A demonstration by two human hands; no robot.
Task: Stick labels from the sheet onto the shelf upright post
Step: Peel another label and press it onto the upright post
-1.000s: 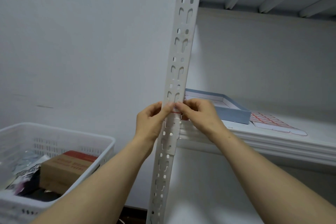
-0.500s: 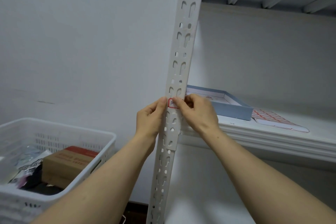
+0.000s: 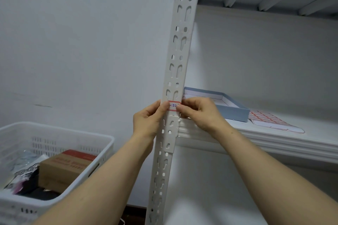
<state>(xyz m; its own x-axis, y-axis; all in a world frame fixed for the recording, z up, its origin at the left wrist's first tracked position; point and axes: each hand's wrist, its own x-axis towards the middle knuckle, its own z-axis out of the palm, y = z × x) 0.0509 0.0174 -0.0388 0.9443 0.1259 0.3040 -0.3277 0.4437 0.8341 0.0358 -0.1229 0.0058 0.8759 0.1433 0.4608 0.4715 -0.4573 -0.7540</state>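
White basket (image 3: 54, 144) (boxes inside) left of post (image 3: 175, 71).

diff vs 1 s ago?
The label is now uncovered on the post: the left hand and right hand have slid their thumbs outward to its ends, smoothing it flat. Both still press it. The label sheet, blue tray and basket are unchanged.

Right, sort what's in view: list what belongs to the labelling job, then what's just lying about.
Job in hand:
label, pressed on the post
post
label sheet on the shelf
left hand and right hand, thumbs on the label

Lying about:
blue tray
white basket
cardboard box in the basket
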